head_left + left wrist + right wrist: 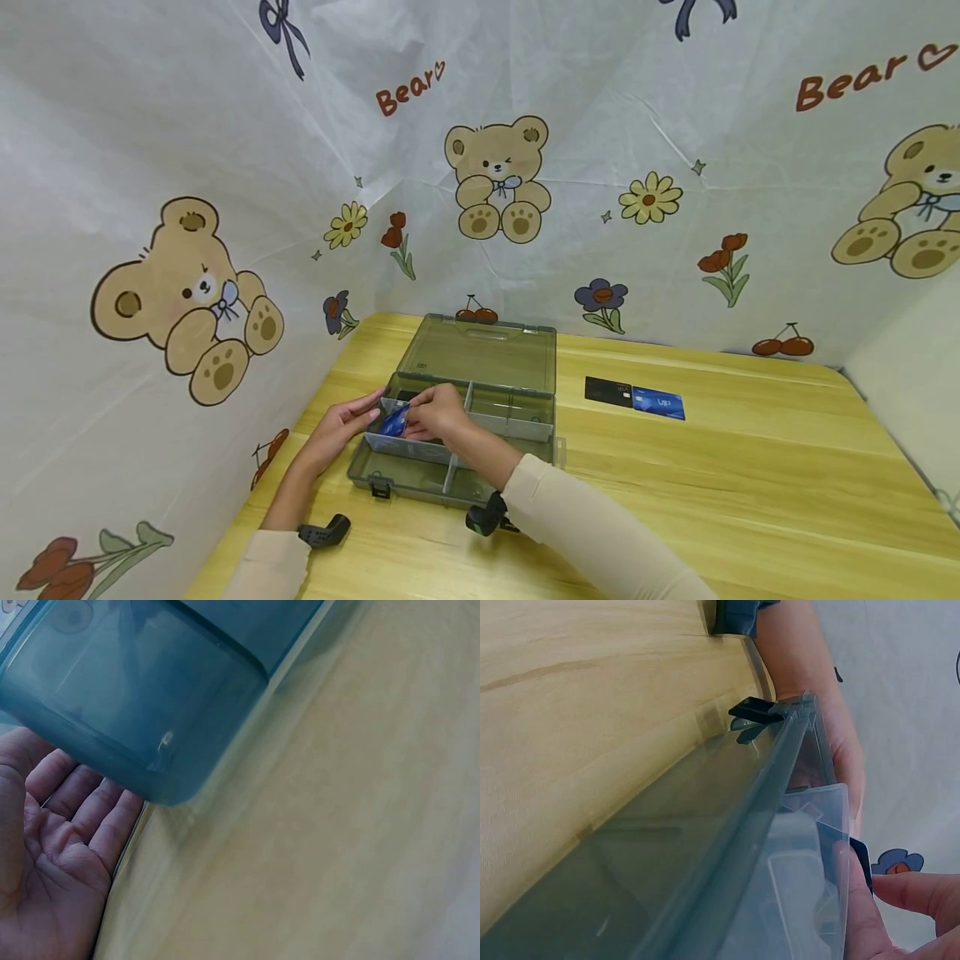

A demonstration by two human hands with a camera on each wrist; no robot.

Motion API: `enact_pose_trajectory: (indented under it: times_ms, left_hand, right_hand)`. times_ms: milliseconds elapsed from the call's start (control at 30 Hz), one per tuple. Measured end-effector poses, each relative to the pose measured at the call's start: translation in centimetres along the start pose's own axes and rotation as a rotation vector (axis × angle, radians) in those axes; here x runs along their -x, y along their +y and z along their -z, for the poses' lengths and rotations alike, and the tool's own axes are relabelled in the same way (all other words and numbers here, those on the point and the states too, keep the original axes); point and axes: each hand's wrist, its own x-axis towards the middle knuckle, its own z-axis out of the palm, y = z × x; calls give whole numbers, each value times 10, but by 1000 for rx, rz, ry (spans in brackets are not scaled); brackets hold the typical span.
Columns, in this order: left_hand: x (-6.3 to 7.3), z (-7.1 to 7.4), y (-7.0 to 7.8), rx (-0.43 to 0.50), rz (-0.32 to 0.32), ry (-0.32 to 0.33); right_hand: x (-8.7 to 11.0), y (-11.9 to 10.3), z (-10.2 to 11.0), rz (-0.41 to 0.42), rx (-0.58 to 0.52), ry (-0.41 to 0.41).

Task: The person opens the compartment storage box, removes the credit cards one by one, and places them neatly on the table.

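A grey-green translucent divider box (420,475) lies on the table with its lid (480,354) folded back. My right hand (442,412) reaches into its left middle compartment and pinches a blue card (393,421), which stands tilted there. In the right wrist view, the thumb and a finger of the right hand (915,900) grip the card's dark edge (862,859) beside a clear divider (832,862). At the box's left side, my left hand (341,429) touches the wall with relaxed fingers. The left wrist view shows the left hand (64,847) palm up against the box's corner (172,780).
To the right of the box, a black card (608,391) and another blue card (658,402) lie side by side on the wooden table (735,467). A bear-print cloth (585,92) rises behind and to the left. Black latches (381,488) sit on the box's front edge.
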Motion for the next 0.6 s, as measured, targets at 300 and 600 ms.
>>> enact_pose_trajectory:
  times_ms: [300,600]
  left_hand:
    - [0,0,-1,10,15,10]
    - [1,-1,2,-3,13,11]
  right_hand:
    - [2,-6,9,-17,-24,3]
    - [14,-15,25,-7,-39,-5]
